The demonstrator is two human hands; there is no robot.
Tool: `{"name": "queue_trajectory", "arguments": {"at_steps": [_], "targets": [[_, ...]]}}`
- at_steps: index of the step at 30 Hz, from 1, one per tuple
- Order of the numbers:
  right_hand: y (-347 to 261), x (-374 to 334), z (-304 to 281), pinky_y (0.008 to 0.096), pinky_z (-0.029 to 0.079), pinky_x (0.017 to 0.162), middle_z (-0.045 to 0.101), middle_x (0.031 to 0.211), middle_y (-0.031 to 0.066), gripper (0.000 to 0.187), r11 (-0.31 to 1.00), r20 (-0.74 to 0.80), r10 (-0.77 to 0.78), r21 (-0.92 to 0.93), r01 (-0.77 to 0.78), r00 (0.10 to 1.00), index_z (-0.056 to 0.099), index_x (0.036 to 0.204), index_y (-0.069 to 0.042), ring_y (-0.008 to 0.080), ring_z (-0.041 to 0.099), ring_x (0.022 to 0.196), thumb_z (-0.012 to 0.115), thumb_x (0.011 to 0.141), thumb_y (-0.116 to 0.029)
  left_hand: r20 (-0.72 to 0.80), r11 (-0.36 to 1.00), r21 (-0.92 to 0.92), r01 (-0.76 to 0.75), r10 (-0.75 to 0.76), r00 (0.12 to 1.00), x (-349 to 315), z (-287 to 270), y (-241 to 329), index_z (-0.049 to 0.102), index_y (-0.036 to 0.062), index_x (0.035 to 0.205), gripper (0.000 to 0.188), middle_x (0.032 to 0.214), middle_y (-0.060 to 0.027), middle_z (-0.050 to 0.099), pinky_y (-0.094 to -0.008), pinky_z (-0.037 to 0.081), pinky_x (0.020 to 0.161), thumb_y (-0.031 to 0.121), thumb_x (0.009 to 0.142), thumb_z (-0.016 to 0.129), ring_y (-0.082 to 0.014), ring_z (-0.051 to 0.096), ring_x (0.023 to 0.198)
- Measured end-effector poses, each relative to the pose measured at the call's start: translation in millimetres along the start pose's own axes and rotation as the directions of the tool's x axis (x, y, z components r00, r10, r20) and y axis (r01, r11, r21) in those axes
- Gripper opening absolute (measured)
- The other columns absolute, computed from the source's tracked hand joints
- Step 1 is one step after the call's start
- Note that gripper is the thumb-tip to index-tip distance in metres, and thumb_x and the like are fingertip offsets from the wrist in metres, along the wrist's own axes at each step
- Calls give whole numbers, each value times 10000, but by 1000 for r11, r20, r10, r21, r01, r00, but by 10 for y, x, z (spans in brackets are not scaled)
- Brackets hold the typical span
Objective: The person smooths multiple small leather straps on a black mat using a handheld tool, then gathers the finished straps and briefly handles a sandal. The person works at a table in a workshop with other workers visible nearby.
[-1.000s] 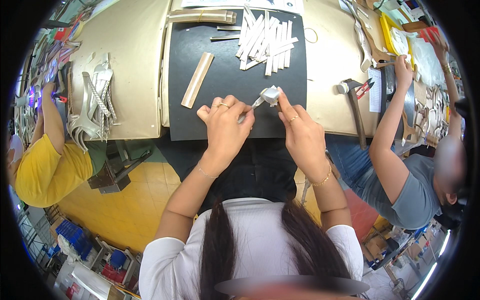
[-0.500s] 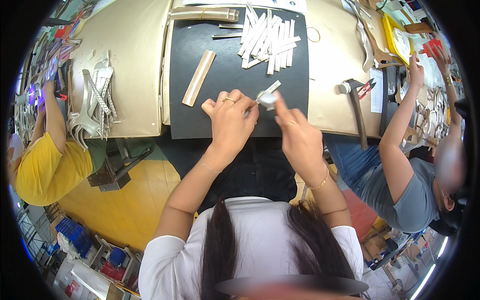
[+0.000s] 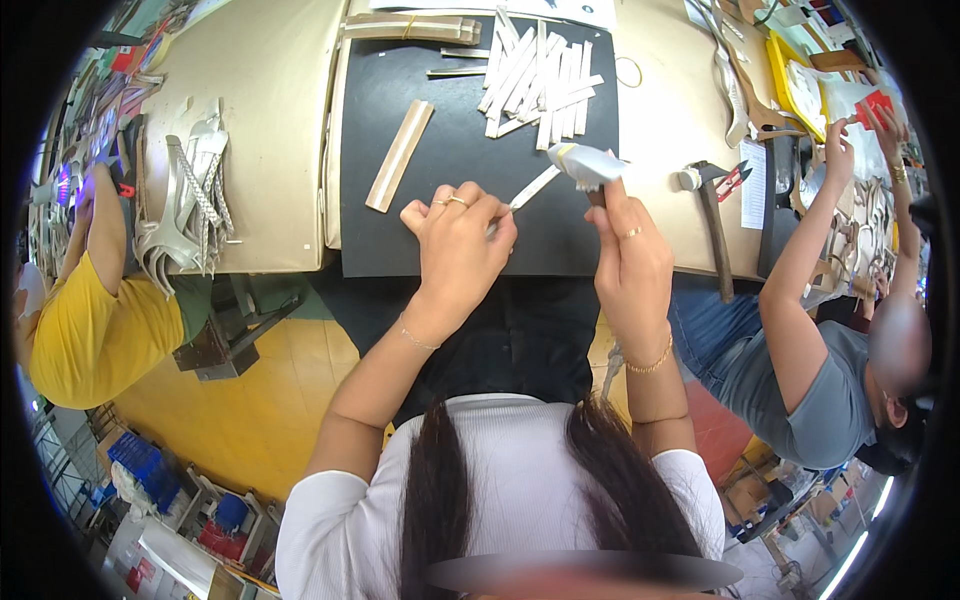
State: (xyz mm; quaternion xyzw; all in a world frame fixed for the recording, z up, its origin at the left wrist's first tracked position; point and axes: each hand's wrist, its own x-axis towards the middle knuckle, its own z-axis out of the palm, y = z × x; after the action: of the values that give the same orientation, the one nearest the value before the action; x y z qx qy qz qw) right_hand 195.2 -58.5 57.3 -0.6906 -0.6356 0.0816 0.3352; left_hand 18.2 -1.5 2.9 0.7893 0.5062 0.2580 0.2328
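My left hand [image 3: 462, 230] rests on the black board [image 3: 400, 245], fingers curled and pinching the near end of a narrow whitish strip [image 3: 536, 186]. The strip slants away to the right. In my right hand [image 3: 634, 245] is a hammer [image 3: 590, 163], raised above the board to the right of the strip. Its head is pale and shiny with a yellowish band; most of the handle is hidden by my fingers. A wider brown strip with a pale middle line [image 3: 400, 156] lies left of my left hand.
Several loose white strips [image 3: 540, 75] are heaped at the back of the board, beside a banded bundle of brown strips [image 3: 410, 28]. Another hammer [image 3: 714, 215] and red-handled snips [image 3: 733, 178] lie to the right. Co-workers sit on both sides; metallic straps [image 3: 190, 190] lie left.
My right hand has lifted the hammer up and to the right, away from the strip. The left hand has stayed in place on the strip.
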Motion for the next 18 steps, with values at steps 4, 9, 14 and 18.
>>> {"name": "queue_trajectory", "arguments": {"at_steps": [4, 9, 14, 18], "targets": [[-40, -64, 45, 414, 512, 574, 638, 860, 115, 558, 972, 398, 107, -234, -12, 911, 520, 1481, -130, 320, 640, 648, 659, 943, -74, 12, 1000, 22, -9, 9, 1000, 18, -7, 17, 734, 111, 780, 54, 810, 16, 624, -405, 263, 840, 148, 795, 770, -198, 562, 847], [-24, -100, 39, 428, 518, 558, 602, 804, 100, 541, 999, 106, -34, 13, 32, 994, 508, 1495, -169, 308, 644, 632, 637, 971, -127, 1, 1000, 27, -12, 12, 1000, 14, 5, 9, 732, 115, 779, 52, 805, 14, 616, -406, 264, 839, 148, 794, 769, -196, 566, 853], [-112, -241, 162, 410, 524, 558, 594, 800, 95, 537, 985, 327, 37, -173, 21, 944, 514, 1495, -182, 295, 648, 630, 635, 974, -140, -16, 999, 46, -26, 27, 1000, -22, 17, -12, 739, 115, 787, 50, 810, 18, 616, -398, 266, 839, 146, 809, 769, -183, 564, 853], [-72, -229, 184, 408, 523, 558, 590, 801, 94, 523, 989, 308, 28, -146, 18, 951, 533, 1481, -182, 291, 645, 619, 639, 971, -139, -37, 998, -62, 3, -6, 999, -78, -58, -51, 760, 114, 816, 36, 830, 26, 631, -391, 268, 846, 148, 818, 770, -175, 558, 849]]}}
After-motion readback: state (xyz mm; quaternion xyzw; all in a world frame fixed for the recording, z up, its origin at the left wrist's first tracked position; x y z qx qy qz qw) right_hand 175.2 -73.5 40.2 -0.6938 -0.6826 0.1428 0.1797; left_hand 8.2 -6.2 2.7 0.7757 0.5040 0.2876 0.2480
